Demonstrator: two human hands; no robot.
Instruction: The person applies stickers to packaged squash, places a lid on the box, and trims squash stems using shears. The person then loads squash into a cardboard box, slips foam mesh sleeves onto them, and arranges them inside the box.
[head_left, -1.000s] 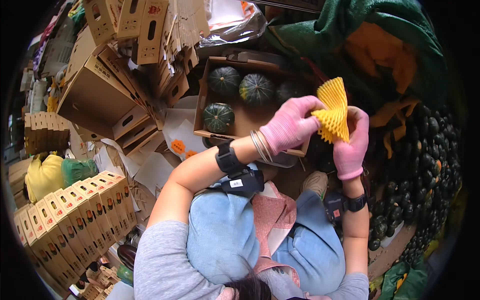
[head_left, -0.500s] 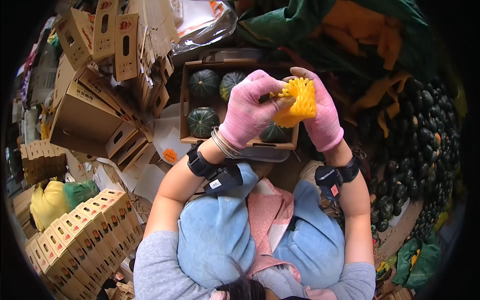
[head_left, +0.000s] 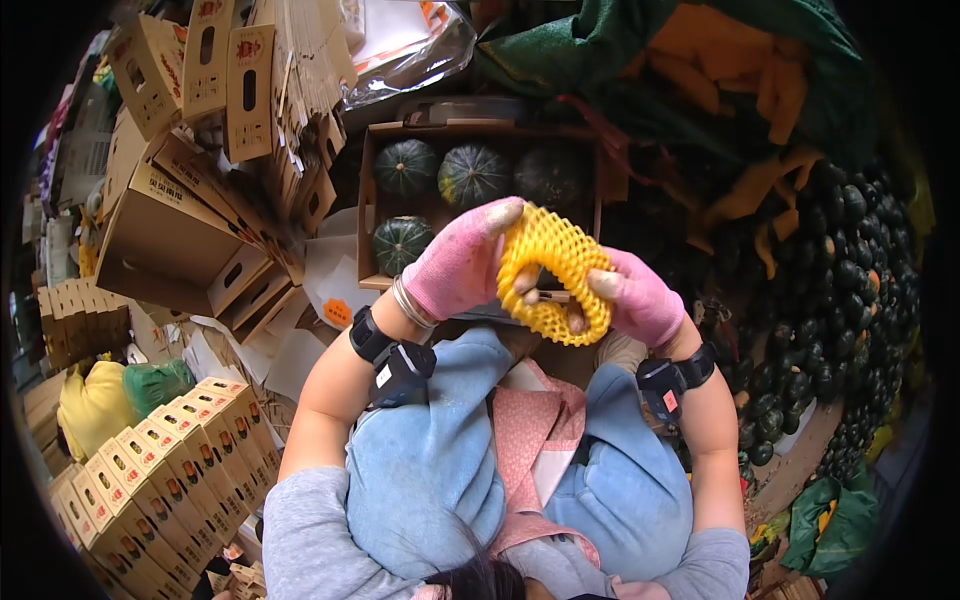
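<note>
Both gloved hands work at one yellow foam net. The left hand (head_left: 455,265) is partly curled, its thumb along the net's upper left edge and its fingertips showing through the opening. The right hand (head_left: 645,300) grips the opposite side, thumb on the near rim, a fingertip within the hole. The foam net (head_left: 565,245) hangs between them as a wide ring, raised above the near side of a shallow box; gripping opposite edges probably spreads the soft mesh evenly.

The box (head_left: 366,215) lies open before the lap (head_left: 425,440), apparently for short reach. Four green squashes (head_left: 405,167) show inside, three across the far row and one at near left, perhaps set in rows to limit rolling; the space behind the hands is hidden.

Farther out, a heap of squashes (head_left: 850,270) fills the right side. A green sack (head_left: 590,45) lies beyond the box. At left, cartons (head_left: 175,450) stand in a close row, probably to save floor space.
</note>
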